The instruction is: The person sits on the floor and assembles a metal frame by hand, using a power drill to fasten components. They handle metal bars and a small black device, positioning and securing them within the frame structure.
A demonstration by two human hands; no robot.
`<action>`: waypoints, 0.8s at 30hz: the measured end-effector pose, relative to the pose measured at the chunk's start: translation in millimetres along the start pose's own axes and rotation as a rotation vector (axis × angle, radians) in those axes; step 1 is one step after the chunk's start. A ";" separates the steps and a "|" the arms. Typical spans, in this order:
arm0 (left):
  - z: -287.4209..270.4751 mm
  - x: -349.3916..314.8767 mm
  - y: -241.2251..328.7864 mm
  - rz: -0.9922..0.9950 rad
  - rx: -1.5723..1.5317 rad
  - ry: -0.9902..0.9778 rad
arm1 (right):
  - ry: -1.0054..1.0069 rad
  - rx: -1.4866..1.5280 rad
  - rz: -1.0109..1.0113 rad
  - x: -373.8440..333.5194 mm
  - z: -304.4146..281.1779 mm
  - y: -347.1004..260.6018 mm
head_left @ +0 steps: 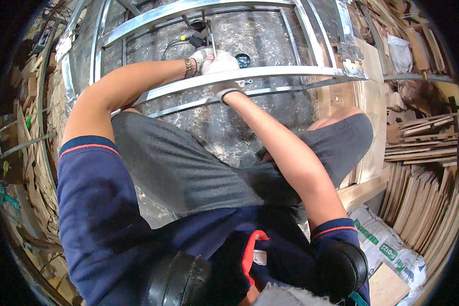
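Note:
Both my hands wear white knit gloves and meet inside a silvery metal frame (270,72), beyond its near rail. My right hand (223,64) reaches in under that rail, closed around the lower end of a thin metal rod (212,40) that points away from me. Pressed against it from the left is my left hand (202,54), its fingers closed and partly hidden, so what they grip cannot be made out. A black tool with a yellow part and a cable (193,41) lies just beyond the left hand. Right of my hands sits a round dark dish (243,60) of small parts.
Small bolts (248,81) lie on the stained dark floor (270,117). My bent legs (188,158) flank the near side of the frame. Wooden boards (418,188) are stacked at the right, beside a white printed sack (387,250). Wood scraps (33,148) are heaped at the left.

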State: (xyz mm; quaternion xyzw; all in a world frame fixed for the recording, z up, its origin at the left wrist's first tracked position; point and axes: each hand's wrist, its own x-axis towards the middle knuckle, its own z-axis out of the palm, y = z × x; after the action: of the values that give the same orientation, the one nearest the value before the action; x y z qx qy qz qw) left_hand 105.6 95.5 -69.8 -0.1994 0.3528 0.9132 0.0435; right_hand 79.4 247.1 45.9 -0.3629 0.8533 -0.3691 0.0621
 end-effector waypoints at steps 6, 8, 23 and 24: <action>-44.6 35.3 -20.7 0.016 -0.064 -0.201 | -0.074 -0.015 0.011 -6.2 -10.0 -2.3; -73.1 51.6 -36.2 0.009 -0.073 -0.152 | -0.097 0.013 0.025 -7.4 -13.7 -5.1; -104.7 61.8 -51.0 0.028 -0.018 -0.086 | -0.172 0.044 0.076 -3.5 -11.2 -6.7; -93.9 56.0 -45.6 0.027 -0.007 -0.084 | -0.041 0.050 -0.014 -4.2 -13.0 -6.4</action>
State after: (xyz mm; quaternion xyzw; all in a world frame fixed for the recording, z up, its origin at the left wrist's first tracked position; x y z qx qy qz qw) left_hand 95.7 64.0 -183.5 -0.1565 0.3500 0.9225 0.0453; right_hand 81.3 254.6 58.9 -0.3747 0.8398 -0.3833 0.0860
